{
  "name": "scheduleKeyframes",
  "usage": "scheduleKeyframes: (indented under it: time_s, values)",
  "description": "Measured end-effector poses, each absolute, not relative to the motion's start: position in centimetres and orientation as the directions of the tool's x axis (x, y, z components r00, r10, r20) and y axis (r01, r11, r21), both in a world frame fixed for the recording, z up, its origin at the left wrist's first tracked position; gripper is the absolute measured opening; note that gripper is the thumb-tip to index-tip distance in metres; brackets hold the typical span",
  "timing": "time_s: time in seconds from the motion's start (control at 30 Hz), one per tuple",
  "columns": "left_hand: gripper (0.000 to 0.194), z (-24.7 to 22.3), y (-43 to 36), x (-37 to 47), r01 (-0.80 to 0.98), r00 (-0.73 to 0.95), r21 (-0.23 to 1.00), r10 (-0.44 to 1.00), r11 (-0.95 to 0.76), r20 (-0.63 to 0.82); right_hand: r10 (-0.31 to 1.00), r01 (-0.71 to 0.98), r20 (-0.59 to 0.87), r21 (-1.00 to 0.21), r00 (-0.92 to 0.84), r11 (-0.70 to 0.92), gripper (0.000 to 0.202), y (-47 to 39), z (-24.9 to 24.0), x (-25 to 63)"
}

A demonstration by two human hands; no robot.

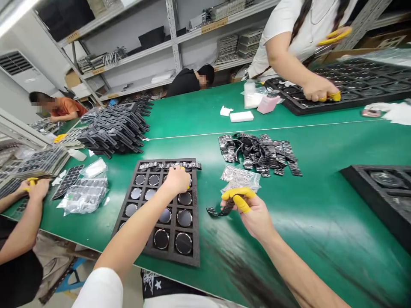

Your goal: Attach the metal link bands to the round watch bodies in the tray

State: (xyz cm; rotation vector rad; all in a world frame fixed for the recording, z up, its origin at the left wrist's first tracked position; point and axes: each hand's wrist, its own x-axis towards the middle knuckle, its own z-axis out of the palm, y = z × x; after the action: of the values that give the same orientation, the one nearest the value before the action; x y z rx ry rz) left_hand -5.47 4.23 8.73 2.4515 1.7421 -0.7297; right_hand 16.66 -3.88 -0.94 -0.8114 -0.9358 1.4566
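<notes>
My left hand (178,180) reaches over the top of a black foam tray (196,233) of round watch faces (184,243). Its fingers bend down at the upper right compartments, beside black link bands (150,165) lying along the tray's far edge; its fingertips are mostly hidden. Right of the tray, my right hand (245,207), with yellow finger covers, pinches a dark link band (221,211) that curves down to the left. Beyond it lie a clear plastic bag of small metal parts (240,177) and a pile of black bands (257,152).
Bundled dark straps (115,128) are stacked at the back left, near plastic bags (85,194). Another foam tray (369,184) stands at the right edge. A co-worker's hand (321,90) works over a large tray (298,109) across the green table (186,113); another person's hands (37,188) are left.
</notes>
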Motion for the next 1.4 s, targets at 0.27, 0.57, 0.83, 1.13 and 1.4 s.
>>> scheduleKeyframes:
  time_s: [0.27, 0.57, 0.83, 1.13, 1.4]
  values:
    - [0.026, 7.1, 3.3, -7.8, 0.905, 0.365, -0.124, 0.894, -0.406, -0.261, 0.987, -0.436, 0.061, -0.900, -0.150, -0.010, 0.030, -4.1, -0.9, 16.1]
    - [0.025, 5.6, 2.9, -8.8, 0.900, 0.268, 0.363, 0.963, -0.242, -0.023, 0.972, -0.556, -0.023, -0.817, -0.235, -0.154, 0.042, -4.8, -0.6, 14.6]
    - [0.042, 3.0, 0.8, -3.1, 0.042, 0.232, 0.998, 0.971, 0.052, -0.060, 0.968, -0.549, -0.060, -0.814, -0.244, -0.189, 0.048, -4.6, -1.1, 13.8]
    - [0.063, 1.7, -0.9, -3.5, 0.371, 0.603, 0.796, 0.776, -0.479, 0.186, 0.934, -0.535, -0.122, -0.791, -0.337, -0.296, 0.045, -4.6, -1.7, 14.0]
    - [0.077, 1.7, -0.6, -4.3, 0.408, 0.647, 0.663, 0.712, -0.627, 0.275, 0.923, -0.494, -0.145, -0.809, -0.357, -0.319, 0.048, -4.2, -1.0, 14.3]
